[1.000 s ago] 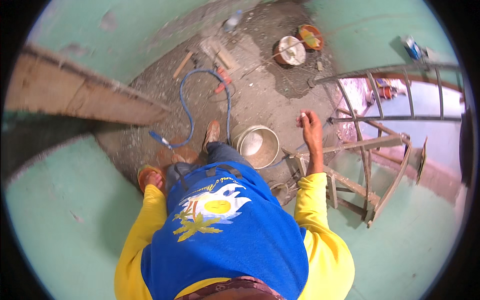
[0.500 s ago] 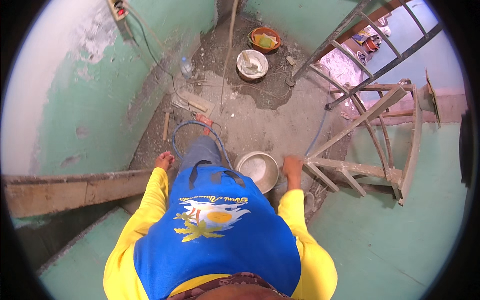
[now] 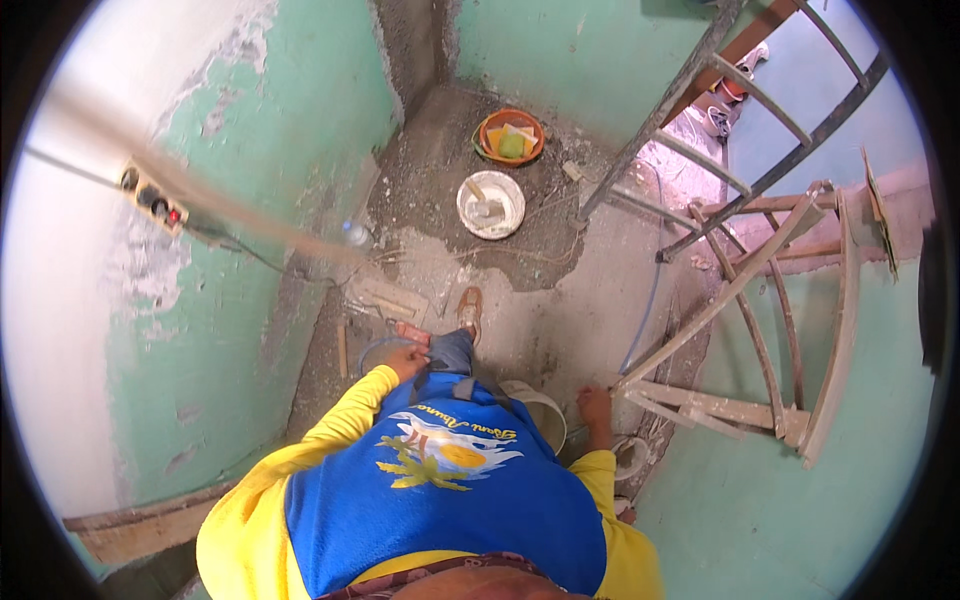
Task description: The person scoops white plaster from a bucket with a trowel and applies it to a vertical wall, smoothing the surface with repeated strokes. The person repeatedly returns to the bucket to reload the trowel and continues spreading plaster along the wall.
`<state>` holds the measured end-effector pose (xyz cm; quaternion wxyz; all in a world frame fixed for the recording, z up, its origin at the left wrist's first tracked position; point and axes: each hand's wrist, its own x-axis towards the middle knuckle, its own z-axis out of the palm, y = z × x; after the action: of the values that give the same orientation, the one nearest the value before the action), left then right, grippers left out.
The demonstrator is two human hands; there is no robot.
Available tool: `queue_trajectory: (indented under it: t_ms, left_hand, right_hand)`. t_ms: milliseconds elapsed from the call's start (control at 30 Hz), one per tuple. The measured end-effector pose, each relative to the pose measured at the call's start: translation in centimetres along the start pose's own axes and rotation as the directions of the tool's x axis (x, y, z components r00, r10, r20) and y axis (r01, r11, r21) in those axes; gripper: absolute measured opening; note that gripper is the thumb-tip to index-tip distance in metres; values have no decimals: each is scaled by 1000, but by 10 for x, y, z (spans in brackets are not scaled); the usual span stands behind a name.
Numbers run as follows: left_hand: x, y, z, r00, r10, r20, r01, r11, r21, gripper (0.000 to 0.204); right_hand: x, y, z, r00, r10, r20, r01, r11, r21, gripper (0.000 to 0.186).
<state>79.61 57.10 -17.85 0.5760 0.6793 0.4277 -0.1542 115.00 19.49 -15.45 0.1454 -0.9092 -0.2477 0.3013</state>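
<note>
My left hand point(image 3: 405, 361) is over the front of my jeans point(image 3: 452, 350), its fingers stretched loosely and holding nothing I can see. Close beyond it lie a reddish object point(image 3: 412, 333) of unclear kind and part of a blue hose point(image 3: 372, 350). My right hand point(image 3: 594, 403) hangs with curled fingers and nothing visible in them. It is just right of a pale bucket point(image 3: 545, 412), which my shirt partly hides, and close to the near end of a wooden frame point(image 3: 690, 400). One brown shoe point(image 3: 470, 308) is planted ahead of me.
Ahead stand a white-smeared basin point(image 3: 512, 190) with a tool in it and an orange basin point(image 3: 528, 122). A ladder point(image 3: 735, 170) leans at right. A wide trowel point(image 3: 390, 300), a wooden handle point(image 3: 342, 350) and a bottle point(image 3: 356, 234) lie left. A power strip point(image 3: 152, 198) hangs there.
My left hand has swung from beside the wooden board to the front of my jeans. A brown shoe has come into view ahead. The whole view has shifted; a cable at left is blurred.
</note>
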Motion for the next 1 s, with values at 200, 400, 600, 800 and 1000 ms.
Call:
queue_trajectory:
  t_ms: [200,400,600,800,1000]
  left_hand:
    - [80,104,-39,989,139,-56,-149,888,-435,56]
    - [137,118,-92,931,-204,-304,-111,634,-766,64]
    - [164,89,-134,716,-587,-377,-136,413,-901,56]
    - [146,27,-166,582,-766,-273,-122,250,-960,42]
    - [142,67,-153,421,-882,-209,-157,156,-975,42]
  right_hand:
    - [103,-211,-214,933,-36,-359,115,973,202,22]
    - [75,-309,-340,915,-263,-306,400,496,771,34]
    - [209,-163,-243,989,106,-108,79,250,965,50]
    - [227,-142,-123,861,327,390,-507,627,592,37]
    - [256,-8,-70,857,291,425,-449,825,343,32]
